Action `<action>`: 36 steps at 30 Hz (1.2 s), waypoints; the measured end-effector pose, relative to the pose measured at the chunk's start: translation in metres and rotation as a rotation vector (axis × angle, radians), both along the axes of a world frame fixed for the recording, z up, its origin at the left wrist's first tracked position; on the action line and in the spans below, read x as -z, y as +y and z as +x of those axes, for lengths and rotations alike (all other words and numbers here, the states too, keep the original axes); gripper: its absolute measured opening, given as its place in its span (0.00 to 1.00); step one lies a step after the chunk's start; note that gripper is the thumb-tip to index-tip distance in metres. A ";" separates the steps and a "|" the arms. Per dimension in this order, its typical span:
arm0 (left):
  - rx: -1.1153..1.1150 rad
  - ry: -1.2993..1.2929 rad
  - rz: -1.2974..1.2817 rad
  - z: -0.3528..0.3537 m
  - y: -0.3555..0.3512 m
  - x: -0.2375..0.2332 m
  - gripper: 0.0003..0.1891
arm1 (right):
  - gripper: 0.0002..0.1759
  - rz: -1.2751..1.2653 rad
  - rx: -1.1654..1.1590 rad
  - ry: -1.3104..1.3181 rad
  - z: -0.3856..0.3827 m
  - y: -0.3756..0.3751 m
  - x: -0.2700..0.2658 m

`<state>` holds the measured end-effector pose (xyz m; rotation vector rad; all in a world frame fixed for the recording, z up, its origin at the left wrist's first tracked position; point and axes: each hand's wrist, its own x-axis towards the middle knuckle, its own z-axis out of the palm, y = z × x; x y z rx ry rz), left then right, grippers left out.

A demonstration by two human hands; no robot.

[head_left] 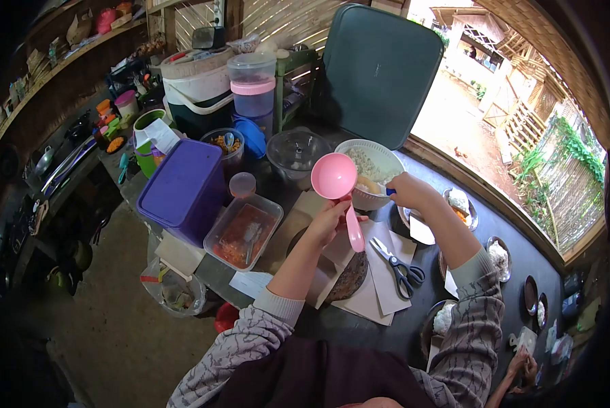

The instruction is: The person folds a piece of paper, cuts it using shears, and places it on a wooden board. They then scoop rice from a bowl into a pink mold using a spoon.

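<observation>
My left hand [327,223] is closed around a pink plastic ladle [334,175], its bowl facing up and looking empty and its handle pointing down toward me. My right hand [414,190] grips the blue handle of a rice paddle [368,185]. The paddle's pale blade reaches into a white colander [398,162] that holds white rice [365,163]. Below my hands, dark-handled scissors [401,270] lie open on paper sheets [380,302]. A round wooden board [354,277] sits partly under the paper.
A clear tub of red sauce [240,238] and a purple container [182,180] stand left. A clear lidded bowl [298,153] is behind. Plates of rice [499,258] line the right side. A dark green board [383,75] leans at the back. Another person's hands [520,367] show lower right.
</observation>
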<state>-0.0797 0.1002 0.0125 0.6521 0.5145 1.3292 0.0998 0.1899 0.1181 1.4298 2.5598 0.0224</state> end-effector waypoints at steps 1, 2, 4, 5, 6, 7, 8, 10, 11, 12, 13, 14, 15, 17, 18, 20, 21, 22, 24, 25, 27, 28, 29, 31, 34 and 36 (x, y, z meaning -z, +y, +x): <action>-0.004 -0.010 0.004 0.000 -0.001 0.000 0.14 | 0.11 -0.039 -0.034 0.044 0.000 -0.003 0.000; -0.004 -0.008 0.001 0.001 -0.002 -0.001 0.14 | 0.11 -0.043 -0.034 0.046 -0.002 -0.005 -0.002; -0.018 0.039 0.000 0.001 -0.005 -0.004 0.14 | 0.10 -0.034 -0.091 0.056 -0.007 -0.006 -0.008; -0.020 0.043 0.003 0.001 -0.004 -0.003 0.14 | 0.10 -0.031 -0.093 0.060 -0.008 -0.002 -0.009; -0.012 0.031 0.002 0.000 -0.003 -0.002 0.15 | 0.10 -0.090 -0.093 0.065 -0.008 0.002 -0.012; -0.004 0.017 0.001 0.000 -0.002 -0.001 0.15 | 0.09 -0.148 -0.092 0.069 -0.009 0.004 -0.015; -0.005 0.018 0.007 0.000 -0.002 0.001 0.15 | 0.09 -0.142 -0.093 0.070 -0.008 0.006 -0.016; -0.019 0.006 -0.004 0.000 -0.004 -0.001 0.16 | 0.13 -0.244 0.036 0.061 -0.012 -0.001 -0.027; -0.022 -0.003 -0.003 -0.001 -0.003 -0.002 0.16 | 0.13 -0.243 0.034 0.052 -0.013 -0.002 -0.030; -0.027 0.023 -0.020 -0.003 -0.004 -0.007 0.16 | 0.14 -0.248 0.028 0.061 -0.014 -0.003 -0.030; -0.029 0.052 -0.042 -0.004 -0.007 -0.010 0.15 | 0.15 -0.258 0.025 0.074 -0.013 -0.006 -0.028; -0.034 0.091 -0.079 -0.007 -0.009 -0.014 0.15 | 0.15 -0.250 -0.008 0.023 -0.014 -0.007 -0.030; -0.031 0.095 -0.089 -0.008 -0.009 -0.013 0.15 | 0.15 -0.259 -0.006 0.026 -0.012 -0.009 -0.031; -0.079 0.150 -0.074 -0.011 -0.008 -0.011 0.11 | 0.11 -0.280 -0.059 0.145 -0.008 -0.011 -0.034; -0.054 0.087 -0.094 -0.014 -0.005 -0.009 0.14 | 0.12 -0.370 0.008 0.096 -0.008 -0.009 -0.038; -0.051 0.100 -0.082 -0.018 -0.002 -0.004 0.15 | 0.12 -0.469 0.059 0.152 0.001 0.007 -0.033; -0.048 0.107 -0.069 -0.019 -0.002 -0.004 0.15 | 0.11 -0.567 0.109 0.201 0.003 0.010 -0.032; -0.048 0.112 -0.072 -0.020 -0.002 -0.004 0.15 | 0.11 -0.582 0.146 0.213 0.006 0.011 -0.030; -0.090 0.077 0.007 -0.023 -0.002 -0.006 0.18 | 0.10 -0.611 0.174 0.246 0.009 0.015 -0.027; -0.094 0.083 0.008 -0.027 -0.003 -0.008 0.18 | 0.09 -0.634 0.204 0.275 0.011 0.017 -0.025; -0.121 0.185 0.053 -0.038 -0.006 -0.014 0.21 | 0.10 -0.643 0.205 0.331 0.018 0.022 -0.021; -0.245 0.244 0.068 -0.039 -0.008 -0.018 0.22 | 0.11 -0.651 0.212 0.382 0.023 0.025 -0.022; -0.247 0.331 -0.007 -0.046 -0.011 -0.022 0.22 | 0.11 -0.648 0.209 0.389 0.029 0.028 -0.024; -0.267 0.418 -0.045 -0.058 -0.012 -0.032 0.18 | 0.14 -0.607 0.237 0.468 0.037 0.025 -0.032; -0.401 0.493 -0.090 -0.049 -0.003 -0.051 0.17 | 0.14 -0.495 0.183 0.479 0.052 0.026 -0.046; -0.383 0.692 -0.106 -0.048 0.008 -0.063 0.18 | 0.14 -0.453 0.190 0.463 0.057 0.023 -0.059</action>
